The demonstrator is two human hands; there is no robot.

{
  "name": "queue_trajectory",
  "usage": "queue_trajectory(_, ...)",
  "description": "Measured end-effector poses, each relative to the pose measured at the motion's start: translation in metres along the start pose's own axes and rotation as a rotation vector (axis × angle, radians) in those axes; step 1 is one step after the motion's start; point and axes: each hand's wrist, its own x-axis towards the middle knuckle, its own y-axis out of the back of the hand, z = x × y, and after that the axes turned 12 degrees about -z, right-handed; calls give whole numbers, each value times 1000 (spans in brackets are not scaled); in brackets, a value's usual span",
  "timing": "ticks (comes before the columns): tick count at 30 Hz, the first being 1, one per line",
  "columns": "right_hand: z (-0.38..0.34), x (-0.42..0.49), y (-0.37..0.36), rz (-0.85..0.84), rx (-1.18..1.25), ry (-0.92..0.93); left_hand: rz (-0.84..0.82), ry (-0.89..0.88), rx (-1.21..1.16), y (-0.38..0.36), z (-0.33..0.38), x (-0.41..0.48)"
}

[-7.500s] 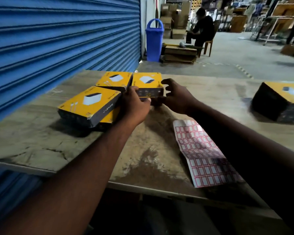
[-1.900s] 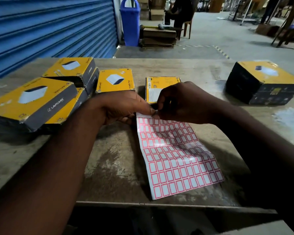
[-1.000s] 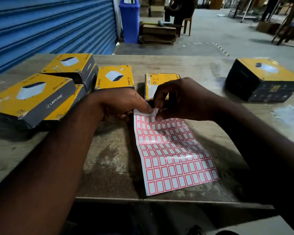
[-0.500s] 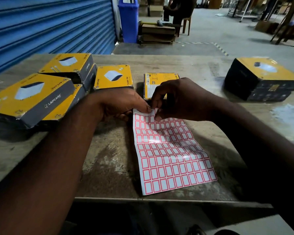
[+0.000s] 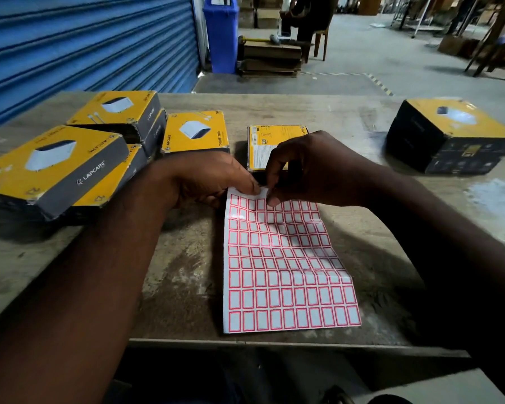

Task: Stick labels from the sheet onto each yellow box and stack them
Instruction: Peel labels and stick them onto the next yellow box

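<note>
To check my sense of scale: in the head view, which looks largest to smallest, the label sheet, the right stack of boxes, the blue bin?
1. label sheet
2. right stack
3. blue bin; far off and cropped at the top, so its true size is unsure.

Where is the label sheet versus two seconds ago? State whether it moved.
No. The label sheet still ends just short of the flipped yellow box.

The scuffed table had a label sheet lying flat near its front edge. A pile of yellow boxes sat on the left, a single box and a flipped box beyond the sheet, another stack far right.
</note>
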Motion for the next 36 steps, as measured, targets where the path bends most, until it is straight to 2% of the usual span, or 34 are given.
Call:
queue_trajectory(9, 1, 0, -1, -22, -33, -24, -43, -47, 81, 2, -4, -1)
queue_trajectory(22, 1, -1, 0, -39, -21, -5, -72, -63, 63, 4, -5, 5)
queue_trajectory(31, 3, 0, 0, 7, 55, -25, -66, -72, 143, 2, -1, 2)
queue_trajectory(36, 5, -1, 4, 63, 143, -39, -65, -111, 113, 3, -4, -3)
